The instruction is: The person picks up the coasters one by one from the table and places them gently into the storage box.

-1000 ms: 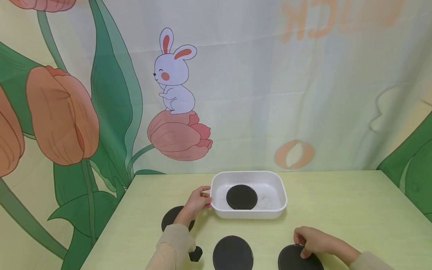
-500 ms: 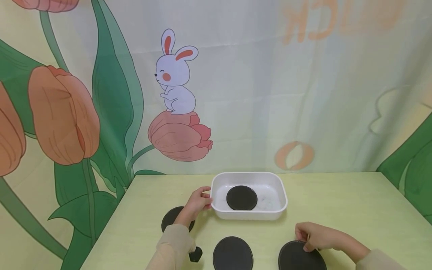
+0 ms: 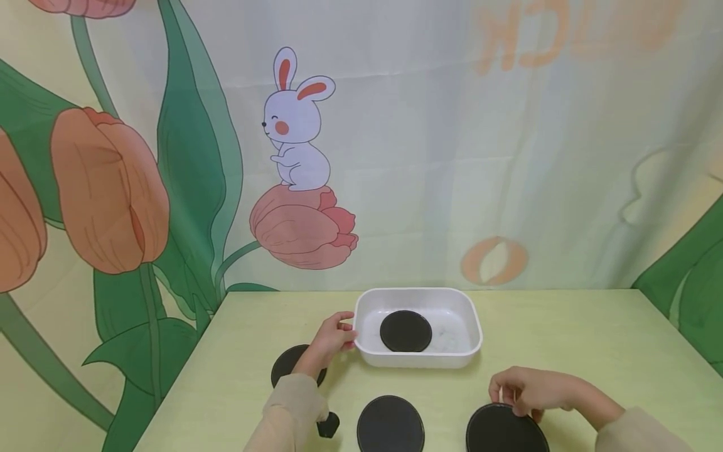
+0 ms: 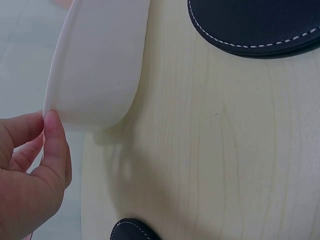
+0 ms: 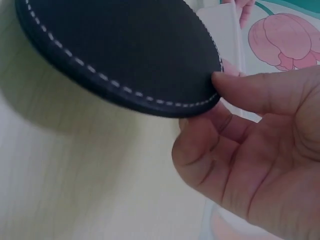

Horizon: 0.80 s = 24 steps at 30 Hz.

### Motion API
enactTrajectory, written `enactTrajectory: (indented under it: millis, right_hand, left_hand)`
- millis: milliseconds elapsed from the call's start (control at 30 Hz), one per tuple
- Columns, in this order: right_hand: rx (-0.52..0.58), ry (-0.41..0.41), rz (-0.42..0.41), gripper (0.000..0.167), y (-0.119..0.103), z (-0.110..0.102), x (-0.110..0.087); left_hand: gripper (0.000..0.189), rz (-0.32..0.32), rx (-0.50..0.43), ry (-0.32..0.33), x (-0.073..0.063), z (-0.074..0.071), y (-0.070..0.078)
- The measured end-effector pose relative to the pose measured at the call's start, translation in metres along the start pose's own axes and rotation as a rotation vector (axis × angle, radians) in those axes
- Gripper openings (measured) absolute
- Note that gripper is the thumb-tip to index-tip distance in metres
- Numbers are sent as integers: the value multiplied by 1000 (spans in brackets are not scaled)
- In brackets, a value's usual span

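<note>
My right hand [image 3: 533,390] pinches the edge of a round black leather coaster [image 3: 503,432] with pale stitching, thumb on its upper face. In the right wrist view this coaster [image 5: 125,55] is tilted and raised off the table. With thumb and fingers, my left hand [image 3: 330,338] pinches the left rim of a white rectangular tray [image 3: 420,360]; the left wrist view shows the thumb [image 4: 54,130] against the tray's outer wall [image 4: 100,70]. Inside the tray, left of its middle, lies another black coaster [image 3: 405,331].
One black coaster [image 3: 390,428] lies on the table between my arms. A further coaster [image 3: 287,364] is partly covered by the left forearm. A small black piece [image 3: 327,425] shows beside the left sleeve. Behind the pale table [image 3: 587,339] hangs a printed curtain [image 3: 407,157].
My right hand has gone slightly up and away in the head view, and the coaster in its grip has shifted and tilted a little. The left hand and tray hold still.
</note>
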State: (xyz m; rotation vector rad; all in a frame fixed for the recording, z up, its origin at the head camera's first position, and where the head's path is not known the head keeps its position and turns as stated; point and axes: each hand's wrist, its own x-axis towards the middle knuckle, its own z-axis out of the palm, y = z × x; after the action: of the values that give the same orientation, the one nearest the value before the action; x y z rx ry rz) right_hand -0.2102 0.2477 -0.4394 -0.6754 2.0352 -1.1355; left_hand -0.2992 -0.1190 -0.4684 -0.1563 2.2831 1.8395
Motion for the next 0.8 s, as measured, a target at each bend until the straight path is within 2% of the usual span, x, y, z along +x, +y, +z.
enactTrajectory:
  millis: [133, 267, 433, 800]
  right_hand:
    - [90, -49, -54, 27, -2, -6, 7]
    - [192, -48, -100, 24, -3, -11, 15]
    - [291, 21, -121, 26, -5, -15, 26]
    - [475, 216, -99, 21, -19, -21, 57]
  left_hand:
    - [43, -2, 1, 3, 1, 0, 0]
    - [43, -3, -2, 0, 0, 0, 1]
    - [43, -15, -12, 3, 1, 0, -1]
    - [43, -8, -25, -3, 0, -1, -2]
